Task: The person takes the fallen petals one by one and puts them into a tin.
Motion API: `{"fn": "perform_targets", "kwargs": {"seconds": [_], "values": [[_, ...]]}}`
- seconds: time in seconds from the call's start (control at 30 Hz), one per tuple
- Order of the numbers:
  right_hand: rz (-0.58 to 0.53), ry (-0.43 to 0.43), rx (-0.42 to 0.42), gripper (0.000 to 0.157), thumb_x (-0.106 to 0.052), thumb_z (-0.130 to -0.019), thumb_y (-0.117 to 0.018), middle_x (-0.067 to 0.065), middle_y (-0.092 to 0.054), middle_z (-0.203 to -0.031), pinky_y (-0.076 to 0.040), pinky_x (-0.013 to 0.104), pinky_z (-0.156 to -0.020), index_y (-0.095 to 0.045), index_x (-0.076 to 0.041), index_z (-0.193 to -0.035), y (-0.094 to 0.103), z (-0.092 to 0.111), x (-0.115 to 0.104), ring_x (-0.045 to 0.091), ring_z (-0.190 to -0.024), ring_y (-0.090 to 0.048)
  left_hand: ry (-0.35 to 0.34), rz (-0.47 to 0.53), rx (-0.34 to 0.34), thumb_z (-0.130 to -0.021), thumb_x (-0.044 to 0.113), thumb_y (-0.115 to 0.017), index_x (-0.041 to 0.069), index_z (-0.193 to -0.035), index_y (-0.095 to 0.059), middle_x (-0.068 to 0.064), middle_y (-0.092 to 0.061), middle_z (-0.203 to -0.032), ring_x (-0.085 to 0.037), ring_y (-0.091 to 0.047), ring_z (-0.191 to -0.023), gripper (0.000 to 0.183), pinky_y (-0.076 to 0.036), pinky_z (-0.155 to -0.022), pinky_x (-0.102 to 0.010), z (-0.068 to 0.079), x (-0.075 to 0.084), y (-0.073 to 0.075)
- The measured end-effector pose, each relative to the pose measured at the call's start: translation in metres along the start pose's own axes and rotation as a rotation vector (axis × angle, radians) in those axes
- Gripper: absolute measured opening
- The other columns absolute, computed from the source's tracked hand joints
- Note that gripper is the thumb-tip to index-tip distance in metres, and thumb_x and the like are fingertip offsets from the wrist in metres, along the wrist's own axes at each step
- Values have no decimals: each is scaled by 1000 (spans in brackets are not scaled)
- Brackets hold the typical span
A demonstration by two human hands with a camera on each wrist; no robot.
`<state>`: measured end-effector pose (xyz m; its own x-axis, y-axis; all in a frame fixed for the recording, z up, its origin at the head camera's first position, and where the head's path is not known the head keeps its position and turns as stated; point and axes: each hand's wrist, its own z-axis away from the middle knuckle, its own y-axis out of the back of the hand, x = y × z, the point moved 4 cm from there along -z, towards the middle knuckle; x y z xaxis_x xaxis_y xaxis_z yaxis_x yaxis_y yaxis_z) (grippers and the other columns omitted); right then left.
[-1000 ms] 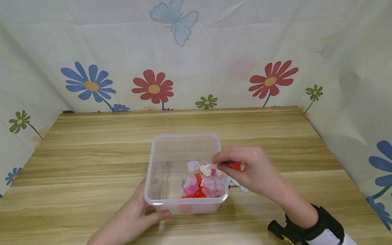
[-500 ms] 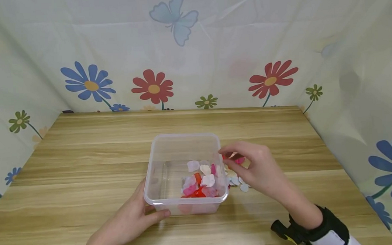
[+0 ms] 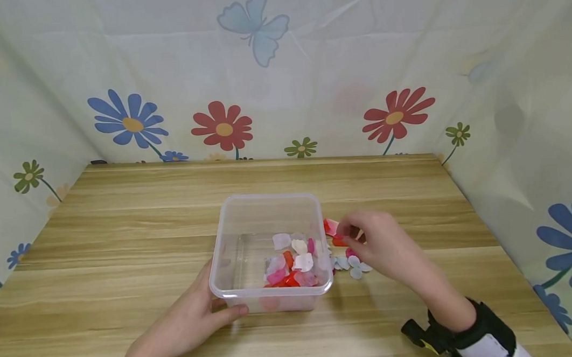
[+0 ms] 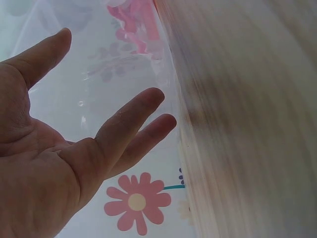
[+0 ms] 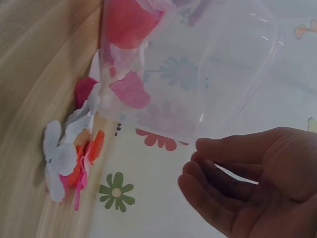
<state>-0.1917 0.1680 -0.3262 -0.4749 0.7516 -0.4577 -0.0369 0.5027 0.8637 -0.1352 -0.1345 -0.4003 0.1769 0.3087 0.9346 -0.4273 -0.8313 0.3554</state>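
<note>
A clear plastic box (image 3: 270, 293) stands on the table with pink, white, red and orange petals (image 3: 291, 279) inside, mostly toward its right front. My left hand (image 3: 196, 310) rests against the box's left side, thumb at the front; in the left wrist view its fingers (image 4: 131, 119) are fairly straight. Just right of the box lies a small heap of loose petals, with a white flower-shaped piece (image 3: 356, 266) and red ones (image 3: 339, 241). Above that heap hovers my right hand (image 3: 377, 244), fingers loosely bent. Nothing shows between thumb and fingers in the right wrist view.
The wooden table (image 3: 147, 218) reaches back to a white curtain (image 3: 329, 68) printed with flowers and a butterfly. Curtain also hangs along the left and right sides. A black strap (image 3: 488, 324) with a device is on the right wrist.
My right hand has moved from over the box's right rim out to the petal heap. A white petal it was holding now lies in the box. The left hand stays put.
</note>
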Motion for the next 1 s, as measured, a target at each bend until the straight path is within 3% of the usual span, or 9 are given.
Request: {"fn": "perform_targets", "kwargs": {"seconds": [0.2, 0.47, 0.63, 0.83, 1.0], "values": [[71, -71, -185, 14, 1, -81, -77, -6, -59, -78, -47, 19, -63, -70, -7, -90, -15, 0, 15, 12, -71, -55, 5, -17, 1, -86, 13, -78, 20, -155, -12, -9, -42, -137, -21, -58, -115, 96, -47, -90, -27, 0, 0, 0], [164, -168, -330, 16, 1, -81, -78, 0, -59, -82, -47, 24, -64, -68, -6, -92, -35, 3, 32, 17, -72, -52, -12, -56, 2, -87, 17, -78, 18, -155, -13, -11, -42, -135, -21, -58, -114, 94, -48, -90, -27, 0, 0, 2], [169, -184, -365, 18, 4, -79, -76, 0, -57, -79, -44, 25, -62, -66, -7, -89, -40, 5, 37, 17, -71, -51, -23, -78, 6, -88, 21, -77, 17, -154, -13, -12, -42, -134, -21, -59, -113, 93, -48, -89, -26, 1, 0, 2], [165, -130, -355, 24, 10, -73, -75, -2, -55, -76, -41, 24, -60, -64, -9, -84, -41, 6, 39, 16, -69, -49, -6, -46, 12, -86, 12, -78, 23, -156, -10, -10, -40, -137, -24, -58, -115, 98, -47, -91, -28, 1, 0, 1], [146, -91, -346, 24, 11, -74, -71, -2, -54, -73, -39, 22, -58, -61, -10, -80, -43, 7, 40, 14, -67, -48, 5, -49, 16, -86, 15, -79, 22, -156, -10, -10, -40, -138, -20, -59, -114, 99, -48, -91, -28, 1, -1, 1]]}}
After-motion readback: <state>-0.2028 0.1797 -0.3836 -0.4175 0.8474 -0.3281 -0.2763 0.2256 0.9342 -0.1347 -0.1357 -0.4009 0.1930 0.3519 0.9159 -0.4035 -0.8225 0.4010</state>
